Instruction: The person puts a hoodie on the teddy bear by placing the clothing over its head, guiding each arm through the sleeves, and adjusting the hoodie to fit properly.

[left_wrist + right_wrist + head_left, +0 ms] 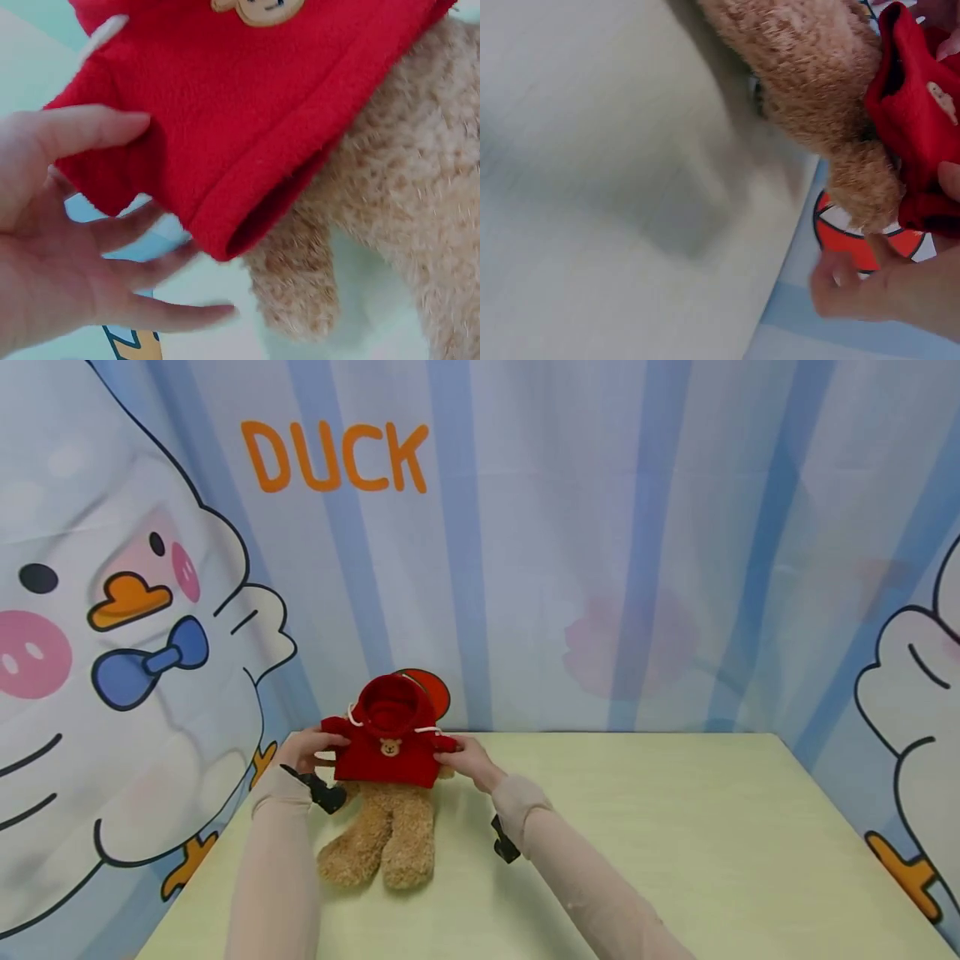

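Observation:
A small red hoodie [382, 768] with white drawstrings and a bear-face patch lies over the upper body of a light brown teddy bear [408, 839]. The bear's head is hidden, and only red cloth shows inside the hood opening. My left hand [303, 750] pinches the sleeve on the left; in the left wrist view its thumb [112, 127] lies on the front of the cloth, other fingers spread behind. My right hand [474, 762] holds the opposite sleeve. Below the hem, a furry arm [866, 187] sticks out near the right hand's fingers in the right wrist view.
The bear's legs rest on a pale yellow-green table [637, 843]. Behind the table hangs a blue striped curtain [540, 568] with a printed duck and orange letters. Black wrist cameras [506, 839] are strapped to both wrists.

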### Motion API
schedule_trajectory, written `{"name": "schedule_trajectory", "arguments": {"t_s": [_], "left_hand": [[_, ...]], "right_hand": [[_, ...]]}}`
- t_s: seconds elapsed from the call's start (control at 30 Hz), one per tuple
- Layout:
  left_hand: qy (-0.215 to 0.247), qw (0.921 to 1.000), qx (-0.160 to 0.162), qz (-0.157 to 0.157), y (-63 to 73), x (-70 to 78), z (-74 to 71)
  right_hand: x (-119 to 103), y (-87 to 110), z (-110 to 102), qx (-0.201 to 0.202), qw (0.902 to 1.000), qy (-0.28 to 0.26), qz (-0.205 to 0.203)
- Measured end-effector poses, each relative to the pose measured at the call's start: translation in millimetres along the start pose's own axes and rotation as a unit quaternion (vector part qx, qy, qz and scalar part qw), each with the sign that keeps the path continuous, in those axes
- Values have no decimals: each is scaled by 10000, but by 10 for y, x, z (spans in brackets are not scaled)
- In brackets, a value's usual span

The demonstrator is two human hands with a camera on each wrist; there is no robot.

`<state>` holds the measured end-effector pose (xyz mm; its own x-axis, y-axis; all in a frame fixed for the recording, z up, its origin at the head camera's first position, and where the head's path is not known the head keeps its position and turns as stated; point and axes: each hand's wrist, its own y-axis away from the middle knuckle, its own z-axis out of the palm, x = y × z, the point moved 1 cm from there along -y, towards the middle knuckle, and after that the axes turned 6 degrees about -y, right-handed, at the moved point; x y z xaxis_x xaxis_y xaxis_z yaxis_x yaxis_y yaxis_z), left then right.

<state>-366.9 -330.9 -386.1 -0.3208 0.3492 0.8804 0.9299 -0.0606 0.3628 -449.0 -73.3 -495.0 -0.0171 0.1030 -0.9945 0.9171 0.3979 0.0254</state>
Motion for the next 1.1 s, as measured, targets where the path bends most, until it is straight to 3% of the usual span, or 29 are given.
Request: {"name": "schedule_trajectory", "arguments": {"t_s": [0.07,0.13,0.3,0.33,0.4,0.47,0.57,0.63,0.7,0.8,0.93,1.1], "left_hand": [[-1,9995,-310,-80,-5,-21,40],[80,9979,-632,-126,-11,-37,76],[172,9954,-944,-39,-47,-41,161],[137,9951,-975,-16,-61,-34,183],[35,9941,-1087,-22,-85,-14,238],[-38,9926,-1211,-94,-111,17,309],[-182,9894,-1419,-262,-158,97,468],[-256,9861,-1592,-412,-212,166,609],[-333,9828,-1754,-473,-285,237,778],[-357,9821,-1800,-419,-413,336,1098],[-463,9876,-1493,-132,-502,478,1589],[-839,9867,-1319,451,-545,624,2103]], "right_hand": [[-77,180,-9,-134,9993,-85,344],[114,74,-26,-263,9976,-305,567],[1381,-1055,-224,-759,9843,-1594,95],[1475,-1151,-267,-767,9810,-1777,133],[1470,-1140,-358,-727,9790,-1903,113],[1102,-787,-432,-488,9840,-1700,228],[177,102,-527,34,9899,-1272,620],[-327,621,-635,121,9905,-1121,784],[-624,952,-806,89,9890,-1146,927],[-614,1087,-1197,-238,9857,-1314,1026],[-424,1152,-1758,-497,9810,-1395,1252],[-367,1434,-2286,-650,9816,-1150,1381]]}}
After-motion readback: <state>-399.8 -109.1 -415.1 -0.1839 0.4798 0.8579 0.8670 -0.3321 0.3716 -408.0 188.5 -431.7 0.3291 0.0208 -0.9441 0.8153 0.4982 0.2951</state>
